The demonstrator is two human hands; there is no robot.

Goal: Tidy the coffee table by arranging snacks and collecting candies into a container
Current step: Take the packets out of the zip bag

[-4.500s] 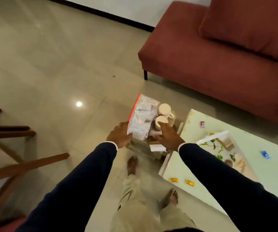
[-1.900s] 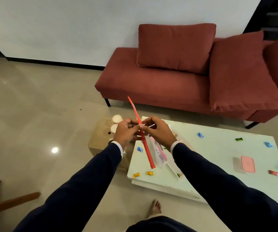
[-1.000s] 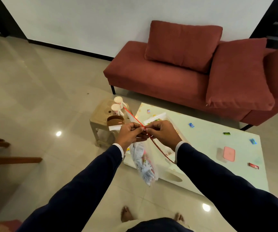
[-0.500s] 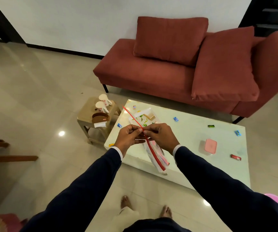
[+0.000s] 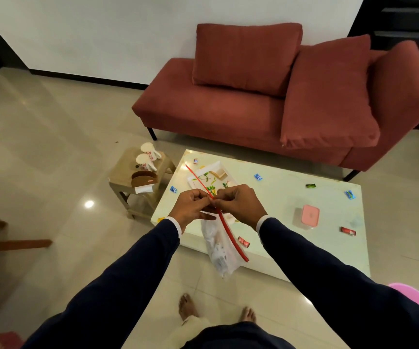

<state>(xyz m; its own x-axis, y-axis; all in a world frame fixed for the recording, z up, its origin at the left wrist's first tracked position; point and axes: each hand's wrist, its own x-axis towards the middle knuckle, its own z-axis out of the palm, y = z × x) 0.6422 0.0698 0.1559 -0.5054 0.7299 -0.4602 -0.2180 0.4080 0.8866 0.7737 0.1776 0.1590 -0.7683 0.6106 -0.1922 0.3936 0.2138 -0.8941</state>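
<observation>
The zip bag [image 5: 219,250] of snacks is held in the air over the near edge of the coffee table [image 5: 279,197], its red seal strip [image 5: 218,212] running diagonally between the two hands. The left hand [image 5: 192,206] and the right hand [image 5: 238,204] are both closed in a pinch on the strip at its middle, fingertips almost touching. Since a few seconds ago the bag has been lifted from the small stool [image 5: 127,172] and carried across to the table; the strip is now being worked, probably to open it, so the snacks are judged not yet arranged. Candies [image 5: 258,176] lie scattered across the tabletop, with the pink-lidded container [image 5: 310,215] standing apart to the right. A tray [image 5: 204,172] sits just beyond the hands. Open tabletop is left between tray and container; the bag hangs past the table's near edge.
</observation>
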